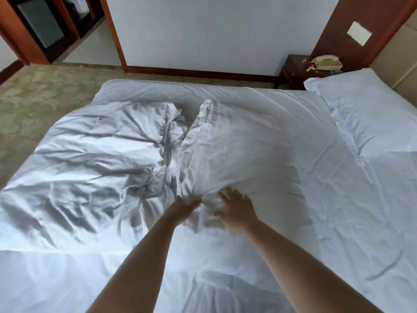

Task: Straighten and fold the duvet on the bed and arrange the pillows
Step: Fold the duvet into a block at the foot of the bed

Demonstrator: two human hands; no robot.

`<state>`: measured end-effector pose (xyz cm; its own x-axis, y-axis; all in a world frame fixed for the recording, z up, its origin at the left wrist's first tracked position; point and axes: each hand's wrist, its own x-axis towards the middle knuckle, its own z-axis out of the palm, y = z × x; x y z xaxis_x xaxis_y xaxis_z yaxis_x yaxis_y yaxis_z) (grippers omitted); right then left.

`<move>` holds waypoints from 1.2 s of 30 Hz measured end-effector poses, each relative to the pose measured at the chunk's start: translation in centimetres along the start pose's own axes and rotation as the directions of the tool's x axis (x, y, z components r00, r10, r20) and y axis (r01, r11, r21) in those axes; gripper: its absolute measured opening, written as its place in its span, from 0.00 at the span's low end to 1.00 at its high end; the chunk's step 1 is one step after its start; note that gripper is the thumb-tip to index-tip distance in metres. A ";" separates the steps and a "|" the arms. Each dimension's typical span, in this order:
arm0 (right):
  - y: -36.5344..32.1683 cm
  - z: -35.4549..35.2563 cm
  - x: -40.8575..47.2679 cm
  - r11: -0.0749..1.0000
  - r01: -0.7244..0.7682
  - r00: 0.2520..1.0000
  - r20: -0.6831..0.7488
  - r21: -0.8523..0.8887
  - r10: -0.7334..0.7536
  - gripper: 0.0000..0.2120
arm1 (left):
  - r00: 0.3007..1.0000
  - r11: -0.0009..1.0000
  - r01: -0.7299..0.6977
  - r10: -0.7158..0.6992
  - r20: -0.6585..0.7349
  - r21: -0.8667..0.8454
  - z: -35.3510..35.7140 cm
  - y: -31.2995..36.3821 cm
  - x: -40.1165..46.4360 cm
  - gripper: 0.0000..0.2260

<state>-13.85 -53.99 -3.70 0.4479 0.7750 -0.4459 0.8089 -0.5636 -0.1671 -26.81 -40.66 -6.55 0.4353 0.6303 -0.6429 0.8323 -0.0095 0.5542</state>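
A crumpled white duvet [90,159] covers the left half of the bed. A white pillow [237,154] lies across the middle of the bed, its near corner bunched. My left hand [184,210] grips that bunched corner, fingers closed in the fabric. My right hand [237,207] rests on the same corner with fingers spread, pressing the cloth. A second white pillow [361,114] lies flat at the right, by the headboard. Bare white sheet [327,211] shows between the two pillows.
A dark wooden nightstand [293,68] with a beige telephone [327,62] stands at the bed's far right corner. The padded headboard [404,59] runs along the right. Patterned carpet [45,93] lies to the left, with a doorway [90,41] beyond.
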 end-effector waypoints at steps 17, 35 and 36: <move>-0.2 -1.2 -6.6 0.994 0.092 0.995 0.047 -0.055 -0.090 0.31 | 0.967 0.972 -0.072 0.122 -0.222 0.223 1.6 -0.6 -6.0 0.28; 2.6 -7.9 -21.5 0.949 0.314 0.916 -0.270 0.021 -0.297 0.34 | 0.801 0.721 -0.129 0.481 -0.357 0.681 2.7 4.2 -25.6 0.22; 2.4 -8.1 -22.1 0.944 0.330 0.910 -0.272 0.018 -0.313 0.35 | 0.796 0.717 -0.117 0.481 -0.367 0.687 2.5 4.1 -26.7 0.22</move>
<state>-18.70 -70.17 12.84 0.2577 0.9595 -0.1143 0.9045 -0.2811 -0.3208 -34.14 -59.47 11.58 0.6209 0.7821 -0.0517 0.7820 -0.6136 0.1096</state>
